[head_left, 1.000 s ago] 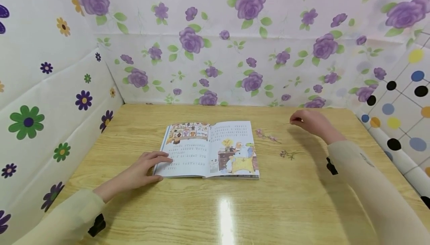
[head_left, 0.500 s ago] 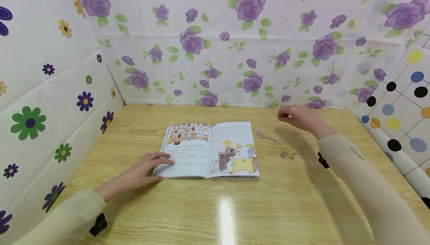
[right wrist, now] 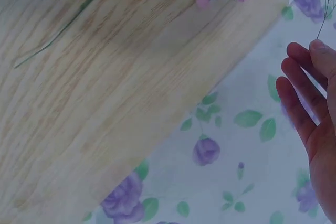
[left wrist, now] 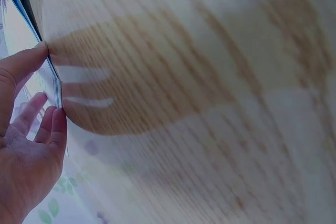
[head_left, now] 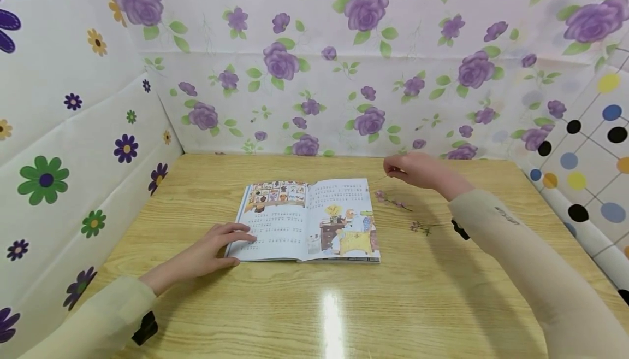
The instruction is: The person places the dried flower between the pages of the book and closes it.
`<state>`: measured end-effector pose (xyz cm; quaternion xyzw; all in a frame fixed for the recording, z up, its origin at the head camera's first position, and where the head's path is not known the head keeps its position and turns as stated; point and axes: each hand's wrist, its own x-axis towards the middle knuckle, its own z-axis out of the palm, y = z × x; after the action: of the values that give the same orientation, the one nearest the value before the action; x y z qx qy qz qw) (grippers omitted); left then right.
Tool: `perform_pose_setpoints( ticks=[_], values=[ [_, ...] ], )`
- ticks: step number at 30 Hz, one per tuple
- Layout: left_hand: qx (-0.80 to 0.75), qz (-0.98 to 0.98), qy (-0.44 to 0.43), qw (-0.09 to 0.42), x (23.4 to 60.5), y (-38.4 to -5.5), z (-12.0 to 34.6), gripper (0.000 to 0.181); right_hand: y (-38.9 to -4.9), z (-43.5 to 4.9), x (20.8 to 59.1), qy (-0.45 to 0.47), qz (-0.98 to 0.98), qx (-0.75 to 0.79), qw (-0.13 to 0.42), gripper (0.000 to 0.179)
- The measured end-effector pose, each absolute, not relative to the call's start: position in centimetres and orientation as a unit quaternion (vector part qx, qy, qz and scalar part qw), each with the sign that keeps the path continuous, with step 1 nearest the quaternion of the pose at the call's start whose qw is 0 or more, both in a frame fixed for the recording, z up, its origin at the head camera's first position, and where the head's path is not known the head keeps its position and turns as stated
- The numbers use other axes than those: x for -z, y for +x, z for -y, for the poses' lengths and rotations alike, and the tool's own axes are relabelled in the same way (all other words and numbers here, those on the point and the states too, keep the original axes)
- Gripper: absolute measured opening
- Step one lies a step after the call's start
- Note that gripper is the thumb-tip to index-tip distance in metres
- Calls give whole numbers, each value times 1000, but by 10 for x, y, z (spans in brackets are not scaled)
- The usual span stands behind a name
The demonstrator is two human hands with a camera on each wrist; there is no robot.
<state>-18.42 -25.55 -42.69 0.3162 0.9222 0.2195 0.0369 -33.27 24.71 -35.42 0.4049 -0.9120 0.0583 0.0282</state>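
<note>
An open picture book point(head_left: 275, 228) lies on the table, text and coloured drawings on both pages. My left hand point(head_left: 208, 252) rests at its lower left, fingers stretched over the left page. The left wrist view shows that thumb point(left wrist: 26, 61) touching the book's edge. Beyond the book's upper right corner, my right hand point(head_left: 417, 170) pinches a thin sprig point(right wrist: 322, 24) between thumb and forefinger, its other fingers loosely bent. The sprig's top end runs off the right wrist view. Two flower sprigs lie right of the book: a pink one point(head_left: 399, 204) and a darker one point(head_left: 420, 227).
The wooden table point(head_left: 275, 310) carries a bright light reflection near the front. Purple-flowered cloth point(head_left: 314, 91) hangs along the back, a daisy-patterned sheet point(head_left: 98, 146) on the left and a dotted one point(head_left: 589, 184) on the right.
My right hand has moved left with the thin sprig, from the table's right side to near the book's upper right corner. The left hand has stayed at the book.
</note>
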Motion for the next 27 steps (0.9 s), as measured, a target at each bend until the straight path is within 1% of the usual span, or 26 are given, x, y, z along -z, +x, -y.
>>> perform_pose_setpoints(
  ticks=[6,15,27],
  values=[
    [-222,-922,315,43,426,-185,255,50,-329,-225,354,427,902,-64,21,12],
    [-222,-921,318,47,425,-186,255,50,-326,-193,355,411,910,-44,-40,7],
    [-225,-921,314,55,426,-187,256,49,-329,-159,358,413,906,-30,-90,8]
  ],
)
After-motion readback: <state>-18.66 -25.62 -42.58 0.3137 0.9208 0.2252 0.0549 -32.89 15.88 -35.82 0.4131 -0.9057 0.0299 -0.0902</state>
